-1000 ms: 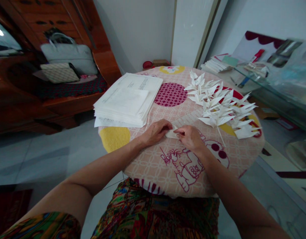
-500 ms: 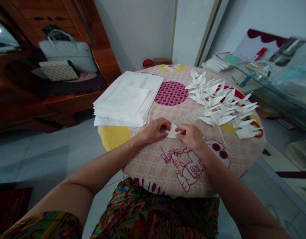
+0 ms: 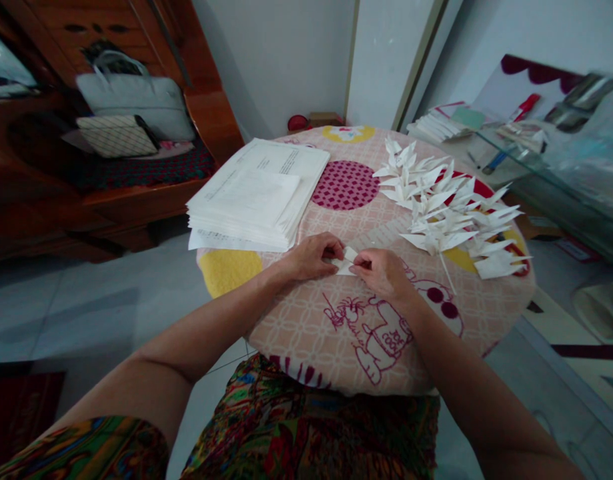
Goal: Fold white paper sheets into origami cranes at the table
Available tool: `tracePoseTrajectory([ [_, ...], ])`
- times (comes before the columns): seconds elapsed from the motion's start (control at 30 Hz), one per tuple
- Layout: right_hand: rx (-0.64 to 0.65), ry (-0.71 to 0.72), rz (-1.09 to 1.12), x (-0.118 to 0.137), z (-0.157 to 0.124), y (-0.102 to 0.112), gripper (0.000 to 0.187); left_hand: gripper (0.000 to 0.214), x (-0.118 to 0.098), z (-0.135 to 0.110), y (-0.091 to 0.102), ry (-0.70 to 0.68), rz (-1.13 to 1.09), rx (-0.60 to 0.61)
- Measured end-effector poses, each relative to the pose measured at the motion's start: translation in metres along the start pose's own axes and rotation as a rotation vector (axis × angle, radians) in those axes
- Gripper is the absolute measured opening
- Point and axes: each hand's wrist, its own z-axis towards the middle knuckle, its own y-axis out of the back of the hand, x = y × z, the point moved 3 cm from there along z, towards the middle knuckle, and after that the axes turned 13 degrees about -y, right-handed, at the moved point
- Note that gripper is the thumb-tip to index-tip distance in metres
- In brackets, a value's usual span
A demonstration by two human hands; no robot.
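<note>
A small folded piece of white paper [image 3: 344,268] lies at the middle of the round table, between my two hands. My left hand [image 3: 317,257] pinches its left side, thumb and fingers closed. From the right, my right hand [image 3: 379,270] grips the other side with curled fingers. A flap of the paper stands up between the fingertips; the finer folds are partly hidden by them. Just behind the paper lies a clear ruler [image 3: 379,233]. To the right sits a cluster of folded paper cranes [image 3: 431,200], their pointed tips sticking up.
A thick stack of printed paper [image 3: 259,200] rests on the table's left side. The table [image 3: 306,320] has a patterned pink cloth. At the right stands a glass-topped stand [image 3: 541,167] with papers and pens. A wooden bench [image 3: 151,200] holds bags [image 3: 136,100] at the left.
A flap of the small paper now stands higher between my fingertips, and my right fingers have shifted slightly left. Both hands stay in about the same place.
</note>
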Motion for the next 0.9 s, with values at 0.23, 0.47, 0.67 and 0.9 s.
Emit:
tracePoseTrajectory([
  [0.23,0.002,0.029,0.03,0.002,-0.001,0.0,0.008,0.026,-0.003,-0.002,-0.001,0.0,0.051,-0.014],
  [0.47,-0.004,0.008,-0.003,0.003,0.0,-0.005,0.011,0.03,-0.006,-0.003,-0.004,-0.02,0.085,-0.002],
  [0.67,-0.013,-0.021,-0.05,0.005,0.001,-0.005,0.01,0.035,-0.01,-0.003,-0.004,0.006,0.09,-0.004],
  [0.9,-0.018,-0.018,-0.036,0.003,0.004,-0.008,0.011,0.044,-0.015,-0.008,-0.003,-0.095,0.018,-0.011],
])
